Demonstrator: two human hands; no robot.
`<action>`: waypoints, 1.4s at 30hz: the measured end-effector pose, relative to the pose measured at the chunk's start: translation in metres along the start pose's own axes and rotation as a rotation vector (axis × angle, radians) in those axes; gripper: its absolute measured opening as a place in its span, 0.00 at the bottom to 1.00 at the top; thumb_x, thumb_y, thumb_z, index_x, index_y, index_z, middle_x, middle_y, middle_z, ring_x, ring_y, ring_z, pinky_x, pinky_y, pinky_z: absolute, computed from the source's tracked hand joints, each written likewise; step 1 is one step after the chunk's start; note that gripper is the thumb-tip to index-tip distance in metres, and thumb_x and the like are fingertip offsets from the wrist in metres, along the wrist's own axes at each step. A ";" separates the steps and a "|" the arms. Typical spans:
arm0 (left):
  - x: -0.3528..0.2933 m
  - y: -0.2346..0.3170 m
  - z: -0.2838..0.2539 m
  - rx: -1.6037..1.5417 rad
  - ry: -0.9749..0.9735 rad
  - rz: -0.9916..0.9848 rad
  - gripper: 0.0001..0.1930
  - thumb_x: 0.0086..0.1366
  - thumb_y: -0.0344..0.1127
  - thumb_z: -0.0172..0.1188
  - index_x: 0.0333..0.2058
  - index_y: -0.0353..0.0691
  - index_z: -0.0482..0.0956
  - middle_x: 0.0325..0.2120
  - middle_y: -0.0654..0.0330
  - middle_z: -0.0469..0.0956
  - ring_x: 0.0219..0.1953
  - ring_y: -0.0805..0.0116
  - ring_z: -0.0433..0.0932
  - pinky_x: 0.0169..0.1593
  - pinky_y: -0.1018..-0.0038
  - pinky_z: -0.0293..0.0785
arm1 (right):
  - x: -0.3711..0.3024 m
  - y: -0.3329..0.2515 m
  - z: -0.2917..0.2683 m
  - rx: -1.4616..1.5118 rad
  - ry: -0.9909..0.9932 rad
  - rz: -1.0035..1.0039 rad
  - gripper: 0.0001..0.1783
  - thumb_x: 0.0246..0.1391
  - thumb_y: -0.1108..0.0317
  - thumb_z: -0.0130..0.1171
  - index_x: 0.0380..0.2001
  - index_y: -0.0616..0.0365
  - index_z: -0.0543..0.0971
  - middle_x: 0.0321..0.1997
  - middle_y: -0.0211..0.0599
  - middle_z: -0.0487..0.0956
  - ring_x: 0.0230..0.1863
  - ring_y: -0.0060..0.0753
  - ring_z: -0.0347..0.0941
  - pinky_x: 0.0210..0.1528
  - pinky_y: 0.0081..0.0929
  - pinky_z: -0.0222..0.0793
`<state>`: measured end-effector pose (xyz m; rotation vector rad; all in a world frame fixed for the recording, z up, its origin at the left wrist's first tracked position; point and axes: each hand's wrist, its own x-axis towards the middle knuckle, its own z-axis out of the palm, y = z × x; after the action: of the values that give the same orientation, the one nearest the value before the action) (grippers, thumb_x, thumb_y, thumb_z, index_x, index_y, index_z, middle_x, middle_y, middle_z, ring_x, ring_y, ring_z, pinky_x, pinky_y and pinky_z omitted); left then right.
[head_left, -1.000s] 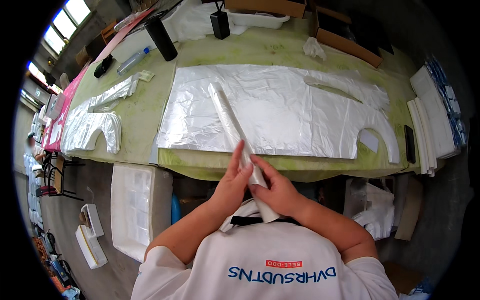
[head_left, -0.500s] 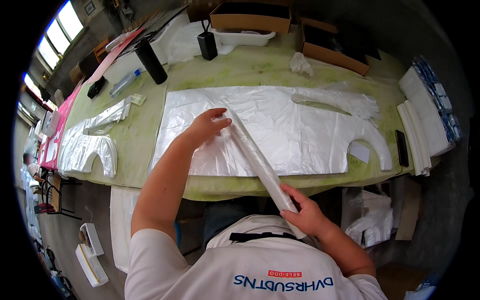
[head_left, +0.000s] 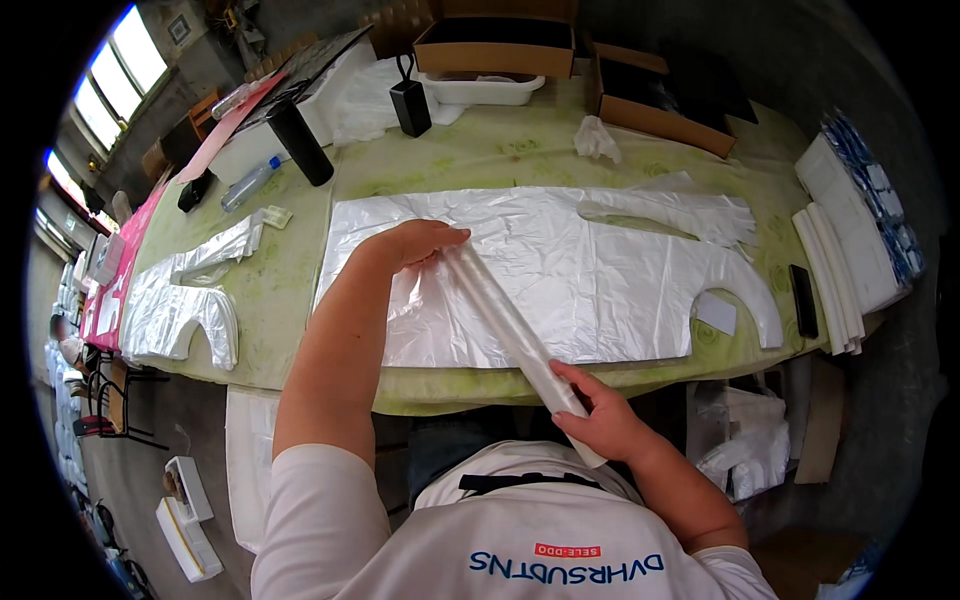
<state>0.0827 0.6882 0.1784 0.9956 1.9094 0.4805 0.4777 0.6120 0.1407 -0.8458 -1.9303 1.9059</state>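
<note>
I couldn't see the upper tip of the plastic roll behind the left hand, nor the stretch under the right hand, while the left sleeve blocked much of the white box and the far-left clutter blurred beyond telling.

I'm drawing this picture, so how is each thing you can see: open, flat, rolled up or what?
Plastic roll, rolled up, held at a slant
Right fingers, curled around the roll's near end
Left fingers, at its far end, grip unclear
Big plastic sheet, spread flat, wrinkled
Clear bottle, lying down, blue cap on
Right-hand cardboard box, open
White wad, crumpled
Dark phone, lying flat
</note>
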 end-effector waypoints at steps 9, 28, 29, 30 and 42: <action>0.005 -0.022 0.001 0.010 0.015 -0.030 0.36 0.69 0.72 0.48 0.47 0.43 0.84 0.32 0.64 0.77 0.32 0.71 0.69 0.40 0.73 0.69 | -0.022 0.023 -0.009 0.026 0.005 -0.040 0.41 0.55 0.76 0.66 0.71 0.55 0.65 0.67 0.38 0.72 0.64 0.29 0.69 0.66 0.27 0.63; 0.018 -0.022 0.013 -0.257 0.023 0.106 0.15 0.65 0.40 0.62 0.44 0.35 0.81 0.33 0.62 0.78 0.31 0.71 0.71 0.36 0.73 0.72 | -0.006 -0.002 0.002 -0.080 0.048 0.077 0.43 0.55 0.71 0.66 0.73 0.53 0.60 0.59 0.45 0.77 0.56 0.34 0.75 0.60 0.29 0.69; 0.014 -0.018 0.015 -0.226 0.044 0.098 0.15 0.65 0.40 0.62 0.44 0.35 0.81 0.34 0.61 0.78 0.31 0.70 0.71 0.36 0.72 0.72 | -0.007 -0.009 0.003 -0.106 0.065 0.128 0.44 0.55 0.69 0.67 0.74 0.52 0.59 0.56 0.47 0.79 0.54 0.35 0.77 0.58 0.30 0.70; 0.009 -0.013 0.018 -0.195 0.064 0.090 0.16 0.64 0.41 0.62 0.43 0.35 0.82 0.34 0.61 0.78 0.31 0.70 0.72 0.36 0.72 0.72 | -0.011 -0.009 0.002 -0.134 0.070 0.154 0.46 0.55 0.67 0.67 0.74 0.51 0.58 0.54 0.49 0.80 0.52 0.38 0.78 0.57 0.31 0.72; 0.026 -0.041 0.031 0.426 0.401 0.409 0.18 0.65 0.42 0.59 0.43 0.31 0.81 0.53 0.45 0.75 0.51 0.49 0.78 0.55 0.61 0.75 | -0.175 0.032 -0.063 -0.465 0.063 0.473 0.37 0.48 0.61 0.73 0.62 0.54 0.73 0.48 0.46 0.83 0.45 0.41 0.82 0.51 0.35 0.77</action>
<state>0.0838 0.6823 0.1209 1.6914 2.2208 0.5470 0.6578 0.5566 0.1477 -1.5961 -2.3291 1.6304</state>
